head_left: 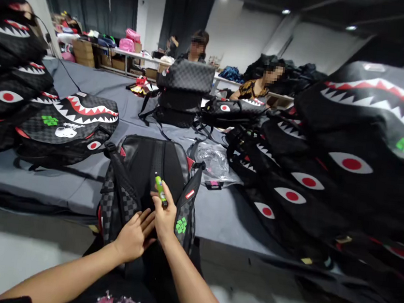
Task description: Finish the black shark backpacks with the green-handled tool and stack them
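Note:
A black checkered backpack (137, 173) lies back side up on the grey table (74, 185) right in front of me, straps spread to both sides. My right hand (163, 215) is closed around a small green lighter (160, 188), held upright over the backpack's back panel. My left hand (136, 235) rests beside it on the lower part of the backpack, fingers stretched out and touching the fabric and my right hand.
Stacks of black shark-mouth backpacks stand at the left (9, 76) and right (351, 154). One more shark backpack (70, 124) lies left of mine; a clear plastic bag (215, 163) lies to the right. Two people (259, 82) sit behind a grey backpack (183, 93) at the far side.

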Tool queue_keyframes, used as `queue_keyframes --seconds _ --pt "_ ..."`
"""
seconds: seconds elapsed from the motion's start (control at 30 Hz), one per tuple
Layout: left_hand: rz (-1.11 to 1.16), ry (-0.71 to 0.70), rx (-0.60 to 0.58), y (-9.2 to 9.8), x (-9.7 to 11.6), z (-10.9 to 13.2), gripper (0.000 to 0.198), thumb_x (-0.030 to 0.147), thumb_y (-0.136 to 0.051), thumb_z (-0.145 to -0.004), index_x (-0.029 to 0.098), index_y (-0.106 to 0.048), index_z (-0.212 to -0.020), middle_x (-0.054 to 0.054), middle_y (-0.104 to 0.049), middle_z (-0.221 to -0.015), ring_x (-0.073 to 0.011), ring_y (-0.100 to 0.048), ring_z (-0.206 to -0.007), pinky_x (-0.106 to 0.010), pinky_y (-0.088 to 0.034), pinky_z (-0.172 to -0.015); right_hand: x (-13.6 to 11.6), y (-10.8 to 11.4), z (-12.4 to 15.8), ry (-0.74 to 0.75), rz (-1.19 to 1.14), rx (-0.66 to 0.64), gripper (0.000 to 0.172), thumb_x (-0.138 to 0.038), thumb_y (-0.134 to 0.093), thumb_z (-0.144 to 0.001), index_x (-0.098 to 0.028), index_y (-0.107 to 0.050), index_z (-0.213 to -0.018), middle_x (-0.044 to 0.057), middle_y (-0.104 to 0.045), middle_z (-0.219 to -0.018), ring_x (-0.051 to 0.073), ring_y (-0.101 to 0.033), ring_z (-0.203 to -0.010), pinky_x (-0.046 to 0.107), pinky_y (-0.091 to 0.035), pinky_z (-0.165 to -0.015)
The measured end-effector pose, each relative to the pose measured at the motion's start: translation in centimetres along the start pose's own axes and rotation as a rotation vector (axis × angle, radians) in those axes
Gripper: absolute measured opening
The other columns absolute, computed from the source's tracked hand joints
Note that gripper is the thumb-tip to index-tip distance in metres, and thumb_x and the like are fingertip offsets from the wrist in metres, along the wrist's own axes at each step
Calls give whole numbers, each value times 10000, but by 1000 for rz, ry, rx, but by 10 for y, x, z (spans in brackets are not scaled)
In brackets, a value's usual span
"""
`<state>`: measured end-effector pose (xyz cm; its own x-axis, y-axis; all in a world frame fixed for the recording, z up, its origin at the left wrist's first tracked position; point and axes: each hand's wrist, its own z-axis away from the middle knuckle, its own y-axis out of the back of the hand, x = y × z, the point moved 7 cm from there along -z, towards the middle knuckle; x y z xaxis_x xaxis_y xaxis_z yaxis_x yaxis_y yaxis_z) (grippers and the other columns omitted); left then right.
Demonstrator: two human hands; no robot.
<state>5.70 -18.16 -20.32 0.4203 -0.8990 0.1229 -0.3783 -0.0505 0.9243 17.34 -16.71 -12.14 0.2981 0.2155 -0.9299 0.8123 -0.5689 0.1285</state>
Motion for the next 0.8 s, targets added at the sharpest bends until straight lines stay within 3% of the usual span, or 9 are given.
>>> queue_keyframes --seconds 0.07,0.13,0.2,0.27,0.37,0.5,0.63,0.73,0.8 --pt "-20 19 -8 7 5 8 572 422 -494 -946 194 -498 -1471 -101 -482 -1526 -314 -463 -1417 -485 -459 -1116 17 26 15 124 197 28 364 -386 -610 -902 -265 -681 -1238 93 -710 -1259 285 -646 -1196 498 -455 -1095" --pt "-16 24 -7 24 10 5 530 445 -519 -938 192 -578 -1400 -109 -540 -1479 -316 -544 -1340 -472 -495 -1061 33 63 28 166 337 121 304 -333 -600 -911 -261 -702 -1188 116 -689 -1287 304 -601 -1259 538 -437 -1103" --pt "-8 39 0 46 10 -19 453 436 -508 -953 192 -644 -1309 -110 -634 -1379 -293 -633 -1207 -448 -534 -973 42 95 40 193 440 254 312 -292 -549 -945 -231 -670 -1226 151 -682 -1271 310 -614 -1228 565 -483 -1038" --pt "-24 40 15 68 5 -65 379 341 -464 -986 197 -644 -1286 -103 -687 -1292 -237 -665 -1099 -390 -541 -895 41 108 50 232 507 337 304 -277 -539 -952 -210 -649 -1228 154 -699 -1202 308 -643 -1157 578 -511 -982" --pt "-52 -161 -26 75 -1 -158 318 264 -471 -989 210 -643 -1250 -85 -675 -1292 -204 -603 -1189 -363 -467 -985 28 91 56 277 473 334 277 -249 -574 -940 -225 -624 -1212 112 -710 -1139 265 -666 -1095 521 -537 -961" --pt "-109 -295 -92 55 -18 -251 267 359 -574 -948 135 -711 -1001 -132 -731 -1077 -249 -631 -1060 -396 -419 -932 9 59 52 322 295 349 354 -156 -546 -961 -233 -532 -1307 87 -708 -1089 197 -708 -991 387 -598 -870" --pt "-172 -436 -132 53 -15 -259 382 482 -593 -921 141 -698 -785 -104 -726 -807 -215 -612 -806 -368 -384 -779 11 49 51 410 312 292 388 -149 -560 -953 -253 -551 -1327 104 -709 -1171 240 -689 -1125 419 -601 -914" --pt "-192 -497 -112 74 -24 -244 453 548 -504 -951 157 -697 -831 -104 -724 -853 -218 -583 -859 -399 -366 -851 18 50 57 504 362 220 523 -113 -564 -933 -254 -478 -1430 157 -605 -1380 301 -557 -1325 522 -550 -1002" --pt "-250 -498 -69 92 -46 -245 501 592 -466 -953 168 -702 -831 -96 -722 -843 -226 -562 -901 -437 -352 -931 23 47 58 578 397 171 586 -100 -562 -927 -256 -420 -1474 175 -533 -1461 313 -504 -1374 558 -534 -1014"
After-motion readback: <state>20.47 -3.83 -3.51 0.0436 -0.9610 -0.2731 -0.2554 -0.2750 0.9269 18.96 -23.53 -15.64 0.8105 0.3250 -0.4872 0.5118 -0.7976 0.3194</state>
